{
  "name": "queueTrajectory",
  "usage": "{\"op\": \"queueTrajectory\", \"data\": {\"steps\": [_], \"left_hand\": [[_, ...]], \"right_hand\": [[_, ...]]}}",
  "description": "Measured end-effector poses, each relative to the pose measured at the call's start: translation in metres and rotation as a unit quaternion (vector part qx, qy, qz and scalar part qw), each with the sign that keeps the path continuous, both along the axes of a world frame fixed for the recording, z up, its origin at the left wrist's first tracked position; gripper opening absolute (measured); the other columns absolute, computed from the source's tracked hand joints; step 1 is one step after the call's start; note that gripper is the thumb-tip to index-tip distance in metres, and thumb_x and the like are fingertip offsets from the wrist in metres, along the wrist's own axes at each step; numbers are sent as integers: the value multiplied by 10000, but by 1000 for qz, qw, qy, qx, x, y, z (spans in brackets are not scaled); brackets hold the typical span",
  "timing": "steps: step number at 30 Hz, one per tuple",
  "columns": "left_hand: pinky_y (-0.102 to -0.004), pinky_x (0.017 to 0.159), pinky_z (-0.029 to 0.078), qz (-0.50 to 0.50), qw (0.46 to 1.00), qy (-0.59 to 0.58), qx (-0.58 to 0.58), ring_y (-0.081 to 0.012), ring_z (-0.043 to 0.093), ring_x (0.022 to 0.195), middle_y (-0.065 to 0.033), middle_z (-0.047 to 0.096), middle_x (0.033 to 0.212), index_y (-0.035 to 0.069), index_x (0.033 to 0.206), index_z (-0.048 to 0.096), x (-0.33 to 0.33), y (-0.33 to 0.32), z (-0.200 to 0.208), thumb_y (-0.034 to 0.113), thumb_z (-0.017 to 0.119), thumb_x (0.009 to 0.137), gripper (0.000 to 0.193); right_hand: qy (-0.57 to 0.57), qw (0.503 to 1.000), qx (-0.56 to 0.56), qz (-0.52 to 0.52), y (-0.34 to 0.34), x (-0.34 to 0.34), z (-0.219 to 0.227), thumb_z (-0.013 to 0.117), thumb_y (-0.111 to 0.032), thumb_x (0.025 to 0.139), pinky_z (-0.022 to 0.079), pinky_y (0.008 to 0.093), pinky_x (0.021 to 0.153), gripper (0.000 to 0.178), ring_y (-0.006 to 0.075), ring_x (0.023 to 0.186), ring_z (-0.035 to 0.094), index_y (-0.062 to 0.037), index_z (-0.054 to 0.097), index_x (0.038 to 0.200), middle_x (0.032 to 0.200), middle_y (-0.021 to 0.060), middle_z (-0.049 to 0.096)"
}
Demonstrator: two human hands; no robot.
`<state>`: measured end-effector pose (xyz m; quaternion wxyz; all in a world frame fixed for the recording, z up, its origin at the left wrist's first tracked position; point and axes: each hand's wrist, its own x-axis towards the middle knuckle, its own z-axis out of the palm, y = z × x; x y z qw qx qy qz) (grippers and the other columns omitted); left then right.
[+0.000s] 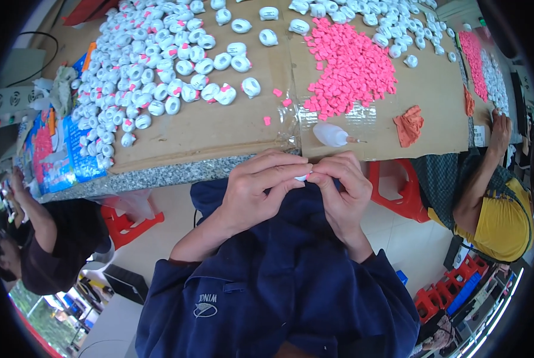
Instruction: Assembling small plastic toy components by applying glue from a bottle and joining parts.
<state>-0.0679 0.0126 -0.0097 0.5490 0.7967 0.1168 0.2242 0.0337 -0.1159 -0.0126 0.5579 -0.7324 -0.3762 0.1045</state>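
Close in front of my body, just off the table's near edge, my left hand [261,186] pinches a small white plastic ring-like piece [301,178], mostly covered by fingers. From the other side my right hand [346,184] is closed, its thumb and forefinger meeting at the same piece, where a bit of pink shows. Beyond the hands lies a translucent squeeze bottle [330,135] with a thin needle tip pointing right. A heap of small pink pieces [350,68] sits on the cardboard [219,134] behind it. Several similar white pieces [251,88], some with pink parts, spread across the left.
More plain white pieces [392,24] lie at the far right. A crumpled orange cloth [408,126] rests right of the bottle. The granite table edge [159,179] runs before me. Co-workers sit on both sides, near red stools [401,191].
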Motion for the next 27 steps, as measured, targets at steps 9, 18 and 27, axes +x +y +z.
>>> {"op": "queueTrajectory", "data": {"steps": [9, 18, 27], "left_hand": [[-289, 763, 496, 74, 995, 42, 51, -219, 618, 882, -108, 638, 950, 18, 901, 668, 1, 29, 0, -45, 663, 707, 205], [-322, 769, 443, 196, 938, 30, 284, -232, 555, 871, -88, 611, 909, 29, 966, 649, 44, 85, 12, 40, 663, 730, 237], [-307, 730, 448, 47, 946, 51, 316, -221, 569, 828, -93, 615, 936, 2, 1001, 622, 99, 108, 17, 111, 634, 780, 246]], "right_hand": [[27, 999, -23, -29, 0, 3, 1, 714, 7, 670, 397, 250, 618, 123, 153, 690, 520, 10, 625, 755, 717, 62, 594], [-18, 994, -35, -102, -3, 21, 0, 756, -30, 640, 354, 225, 670, 452, 113, 761, 441, -15, 545, 1039, 941, 37, 559], [-35, 999, 14, -37, 5, 26, -2, 641, 31, 726, 427, 295, 828, 382, 178, 980, 529, 10, 504, 1082, 1058, 123, 571]]}}
